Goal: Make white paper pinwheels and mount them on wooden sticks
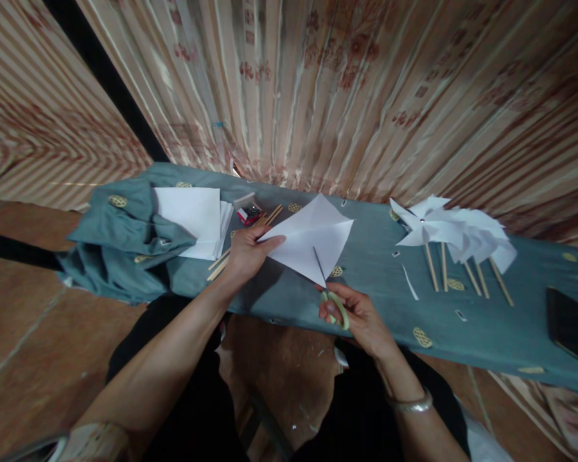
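A creased white paper square (308, 228) is pinched at its left corner between the thumb and fingers of my left hand (250, 253). In my right hand (359, 314) are scissors (338, 311) with pale green handles, fingers through the loops. One blade lies over the paper near its lower corner; the other blade is hidden beneath. Just behind my left hand are several wooden sticks (216, 266) and a small red box (248, 210) of dark little pieces. A stack of white paper (192, 215) lies left of them.
Several white paper pinwheels (424, 221) on wooden sticks lie at the right of the cloth-covered table (376, 298). A thin paper strip (409, 282) is near them, and a dark phone (571, 324) rests at the right end. A patterned curtain (298, 96) hangs behind.
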{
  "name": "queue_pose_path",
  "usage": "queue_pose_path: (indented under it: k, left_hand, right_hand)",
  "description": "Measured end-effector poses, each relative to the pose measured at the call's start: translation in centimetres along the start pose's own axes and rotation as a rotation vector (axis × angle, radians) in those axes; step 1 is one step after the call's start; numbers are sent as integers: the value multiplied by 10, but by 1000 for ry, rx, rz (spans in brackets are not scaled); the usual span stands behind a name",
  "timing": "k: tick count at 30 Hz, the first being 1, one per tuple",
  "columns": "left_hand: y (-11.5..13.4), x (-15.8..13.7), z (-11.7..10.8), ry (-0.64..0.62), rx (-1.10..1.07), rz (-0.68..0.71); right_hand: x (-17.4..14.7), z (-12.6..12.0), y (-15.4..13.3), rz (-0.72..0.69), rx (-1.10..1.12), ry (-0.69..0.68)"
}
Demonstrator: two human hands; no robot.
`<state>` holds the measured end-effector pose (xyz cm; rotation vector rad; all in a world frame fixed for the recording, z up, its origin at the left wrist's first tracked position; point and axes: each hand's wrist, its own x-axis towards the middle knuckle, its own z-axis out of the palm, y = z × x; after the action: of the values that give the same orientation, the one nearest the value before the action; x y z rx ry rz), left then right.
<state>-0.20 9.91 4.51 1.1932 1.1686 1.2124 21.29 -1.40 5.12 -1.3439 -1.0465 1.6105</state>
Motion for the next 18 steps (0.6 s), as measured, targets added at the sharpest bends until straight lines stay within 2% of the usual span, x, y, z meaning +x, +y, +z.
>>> queue_pose_path:
  k: [7,18]
  left_hand:
    - [3,-2,1,0,11,-14]
    - [-1,-4,3,-55,47,8]
  right_hand:
    - [-1,0,1,28,33,19]
    - [-1,0,-2,-27,-37,-31]
